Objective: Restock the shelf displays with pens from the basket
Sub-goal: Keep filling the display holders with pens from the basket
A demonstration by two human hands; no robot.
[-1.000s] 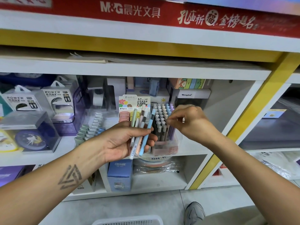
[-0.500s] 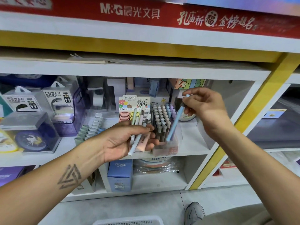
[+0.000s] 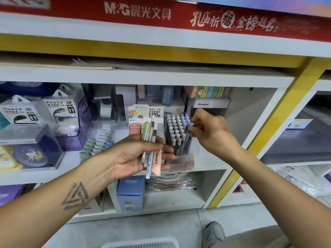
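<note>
On the middle shelf, clear plastic display box (image 3: 188, 158) packed with upright pastel pens; right hand (image 3: 209, 129) pinches light-blue pen (image 3: 188, 138) at its top, at the box's right edge. Left hand (image 3: 136, 156) grips bundle of loose pastel pens (image 3: 151, 147) just left of box. White mesh basket (image 3: 141, 244) sits on floor below.
</note>
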